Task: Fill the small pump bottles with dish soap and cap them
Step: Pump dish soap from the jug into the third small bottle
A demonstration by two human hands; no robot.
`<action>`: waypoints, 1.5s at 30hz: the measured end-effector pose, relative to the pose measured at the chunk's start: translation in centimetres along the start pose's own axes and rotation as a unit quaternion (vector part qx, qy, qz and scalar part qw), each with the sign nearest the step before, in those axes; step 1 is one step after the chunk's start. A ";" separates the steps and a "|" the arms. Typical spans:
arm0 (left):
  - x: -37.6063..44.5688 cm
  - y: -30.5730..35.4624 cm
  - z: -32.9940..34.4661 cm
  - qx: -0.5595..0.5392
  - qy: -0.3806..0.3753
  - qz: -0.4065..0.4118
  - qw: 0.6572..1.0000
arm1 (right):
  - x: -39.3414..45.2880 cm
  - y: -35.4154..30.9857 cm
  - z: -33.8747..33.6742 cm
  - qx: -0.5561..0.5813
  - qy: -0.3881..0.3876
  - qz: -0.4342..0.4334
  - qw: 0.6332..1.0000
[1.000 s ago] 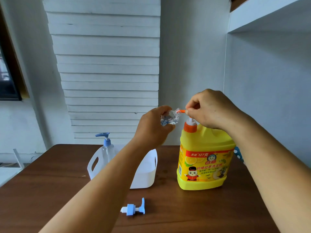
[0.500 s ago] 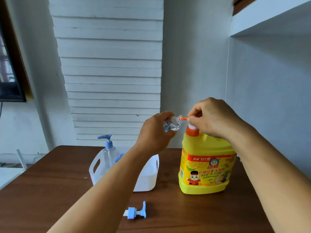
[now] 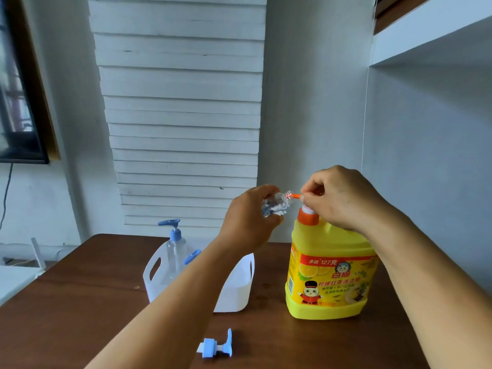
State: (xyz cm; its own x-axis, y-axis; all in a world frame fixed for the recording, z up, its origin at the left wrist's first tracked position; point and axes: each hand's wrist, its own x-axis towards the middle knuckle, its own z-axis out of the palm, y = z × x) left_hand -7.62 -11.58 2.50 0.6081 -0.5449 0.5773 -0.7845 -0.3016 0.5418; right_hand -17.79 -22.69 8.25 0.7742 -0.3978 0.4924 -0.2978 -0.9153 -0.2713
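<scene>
My left hand (image 3: 249,222) grips a small clear pump bottle (image 3: 277,205), tilted sideways with its open neck at the orange nozzle of the big jug's pump. My right hand (image 3: 338,198) rests closed over the pump head of the yellow dish soap jug (image 3: 330,272), which stands upright on the table. A loose blue pump cap (image 3: 217,346) lies on the table in front. Another clear bottle with a blue pump (image 3: 174,246) stands in the white basket (image 3: 237,294), and a second blue pump tip shows beside it.
The brown wooden table (image 3: 80,302) runs to a white slatted wall behind. A white wall and shelf close in on the right. A dark window frame (image 3: 24,102) is at the far left.
My right hand has pressed the jug's pump head lower. The small bottle stays at the nozzle. The camera view has shifted slightly.
</scene>
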 end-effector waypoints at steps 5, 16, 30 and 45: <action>0.3 0.4 -0.3 -0.023 0.013 -0.012 1.000 | 0.6 -0.2 -1.3 0.014 -0.017 0.012 1.000; 0.1 -0.1 0.1 -0.010 -0.002 -0.008 1.000 | -0.1 0.2 0.4 0.031 0.016 0.019 0.999; 0.5 0.3 -0.2 -0.023 0.011 -0.009 1.000 | 0.4 0.0 -0.4 0.014 0.023 0.006 1.000; 0.3 0.8 -0.5 -0.020 0.012 0.000 1.000 | 0.4 0.1 -1.5 0.034 -0.013 0.009 0.999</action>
State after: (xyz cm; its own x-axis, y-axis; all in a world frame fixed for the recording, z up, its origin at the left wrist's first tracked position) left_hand -7.95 -11.60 3.42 0.6108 -0.5253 0.5925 -0.7798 -0.2692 0.5652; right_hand -18.35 -23.02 9.71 0.7839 -0.4107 0.4657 -0.2728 -0.9016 -0.3358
